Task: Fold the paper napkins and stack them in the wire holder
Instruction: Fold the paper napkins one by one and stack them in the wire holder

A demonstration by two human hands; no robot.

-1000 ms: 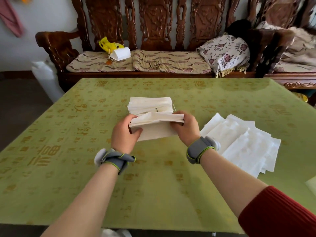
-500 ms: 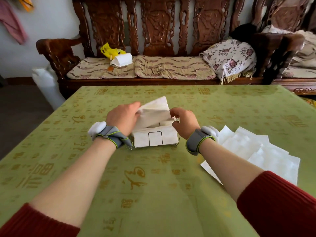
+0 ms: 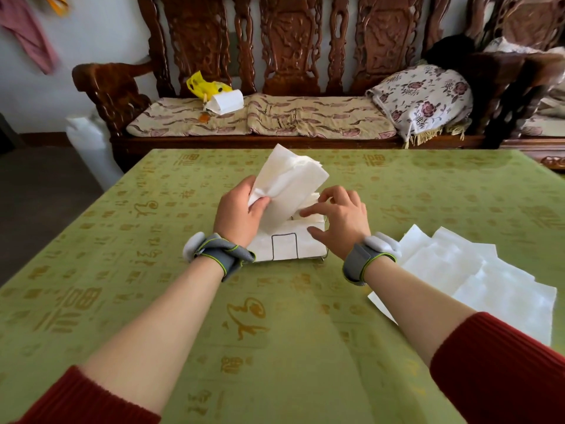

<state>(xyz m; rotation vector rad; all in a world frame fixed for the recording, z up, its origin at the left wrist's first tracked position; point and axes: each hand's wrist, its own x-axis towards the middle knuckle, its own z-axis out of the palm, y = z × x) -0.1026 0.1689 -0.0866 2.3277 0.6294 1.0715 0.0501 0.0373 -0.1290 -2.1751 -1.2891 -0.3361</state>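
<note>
Folded napkins (image 3: 290, 182) in left grip (image 3: 237, 217)

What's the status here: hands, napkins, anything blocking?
Left hand grips folded white paper napkins, tilted over thin wire holder. Right hand open, touching holder's stack. Loose flat white napkins lie at right, nothing blocking.

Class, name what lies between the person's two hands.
In the head view, the wire holder, packed with folded napkins, stands between the left hand and the right hand.
</note>
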